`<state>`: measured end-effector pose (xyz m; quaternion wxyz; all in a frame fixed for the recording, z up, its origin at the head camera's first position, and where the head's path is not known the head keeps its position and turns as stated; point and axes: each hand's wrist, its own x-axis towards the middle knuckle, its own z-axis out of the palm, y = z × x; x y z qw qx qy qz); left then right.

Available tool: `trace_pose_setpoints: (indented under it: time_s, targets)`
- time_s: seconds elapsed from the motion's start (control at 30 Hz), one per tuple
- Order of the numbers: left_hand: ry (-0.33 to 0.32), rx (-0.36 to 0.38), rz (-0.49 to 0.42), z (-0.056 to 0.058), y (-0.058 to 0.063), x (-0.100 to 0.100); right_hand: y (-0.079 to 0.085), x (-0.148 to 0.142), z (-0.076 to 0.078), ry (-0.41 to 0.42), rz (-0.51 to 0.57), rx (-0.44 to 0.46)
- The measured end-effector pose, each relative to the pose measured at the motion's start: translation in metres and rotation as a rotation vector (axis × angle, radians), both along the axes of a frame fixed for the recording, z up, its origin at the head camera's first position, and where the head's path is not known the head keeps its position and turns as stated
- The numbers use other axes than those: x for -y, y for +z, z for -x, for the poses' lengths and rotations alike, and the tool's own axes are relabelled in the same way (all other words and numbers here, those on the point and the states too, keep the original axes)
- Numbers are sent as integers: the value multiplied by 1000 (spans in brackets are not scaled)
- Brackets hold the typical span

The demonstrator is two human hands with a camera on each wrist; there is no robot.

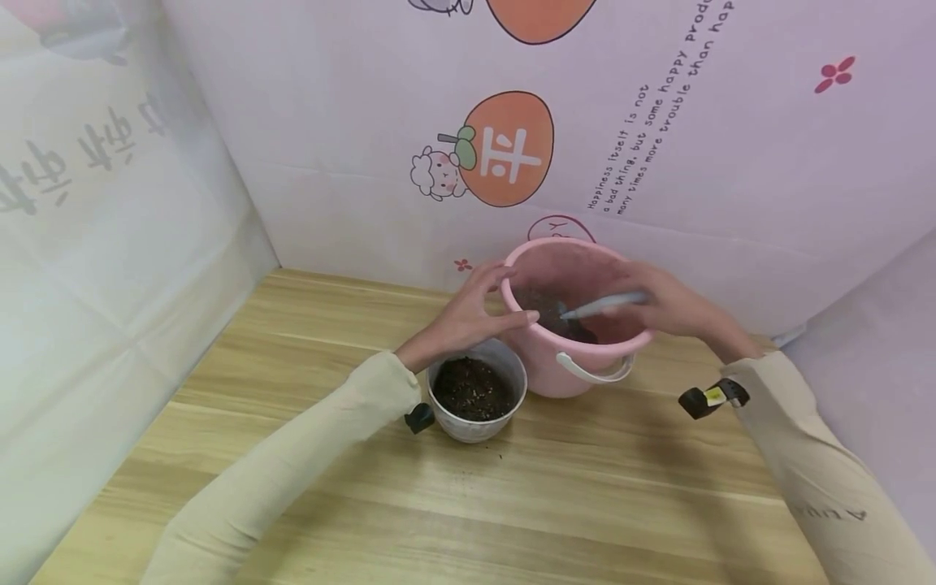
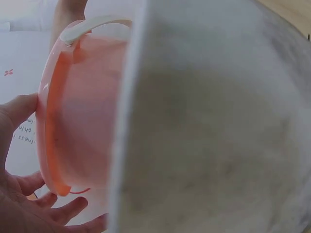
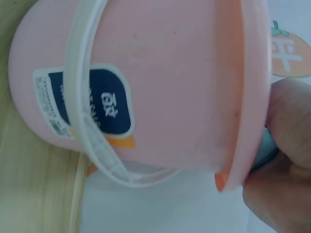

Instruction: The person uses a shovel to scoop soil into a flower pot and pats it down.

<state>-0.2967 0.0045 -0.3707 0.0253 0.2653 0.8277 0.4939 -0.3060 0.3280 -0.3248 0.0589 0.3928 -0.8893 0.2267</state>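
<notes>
A pink bucket [image 1: 548, 370] with dark soil [image 1: 537, 302] inside stands on the table, slightly tilted. My left hand [image 1: 474, 313] holds its rim at the near left, thumb and fingers spread along the edge; the left wrist view shows this hand [image 2: 24, 194] at the rim. Inside the far right of the bucket, my right hand [image 1: 669, 302] grips the light blue handle of a small trowel [image 1: 605, 305]. The trowel's tip is down in the soil, partly hidden. Below my left wrist sits a white pot [image 1: 475, 431] filled with dark soil [image 1: 471, 388].
The bucket's white handle [image 1: 595, 375] hangs down at its front. A wooden table [image 1: 439, 512] carries both containers, with a few soil crumbs near the pot. A printed white cloth wall [image 1: 351, 122] rises close behind the bucket.
</notes>
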Motion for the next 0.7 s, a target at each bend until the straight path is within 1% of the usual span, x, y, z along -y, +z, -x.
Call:
trace_pose_setpoints:
  time_s: [0.17, 0.33, 0.43, 0.6, 0.7]
  targets:
    - [11, -1, 1, 0, -2, 1, -2, -11, -7, -76, 26, -14]
    - [12, -12, -13, 1, -5, 2, -1, -14, -12, -137, 41, 18]
    - [6, -22, -22, 1, -7, 4, 0, -16, -13, -152, 43, 15]
    - [4, -44, -55, 1, -9, 14, 3, -20, -16, -193, 65, 6]
    - [-18, -67, -71, 3, -11, 19, 5, -22, -18, -201, 67, 3]
